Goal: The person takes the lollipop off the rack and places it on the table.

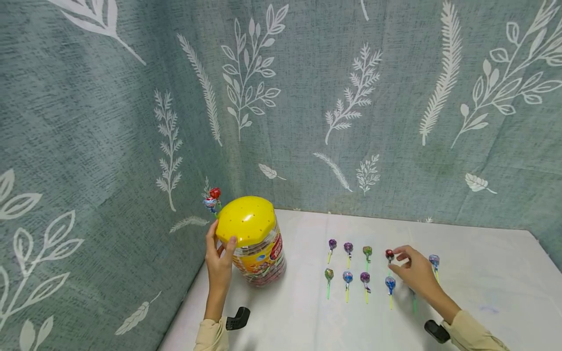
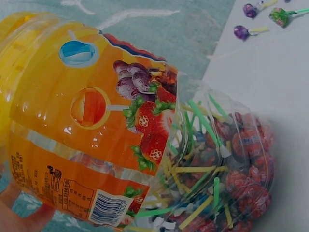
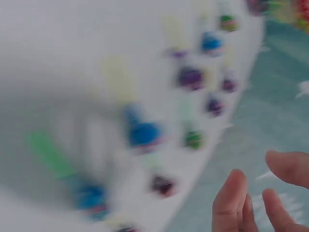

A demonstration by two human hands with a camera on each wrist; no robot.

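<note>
A large clear candy jar with a yellow lid stands on the left, and through its wall in the left wrist view show many lollipops. My left hand grips it at the lid's left side, thumb in front. A red lollipop and a blue-and-white lollipop poke up beside the lid; where their sticks end is hidden. My right hand reaches over the table, thumb and forefinger apart beside a dark red lollipop. Nothing lies between its fingers in the right wrist view.
Several wrapped lollipops lie in two rows, among them a green one, a purple one and a blue one. Another blue one lies right of my hand. Patterned cloth hangs behind the white table.
</note>
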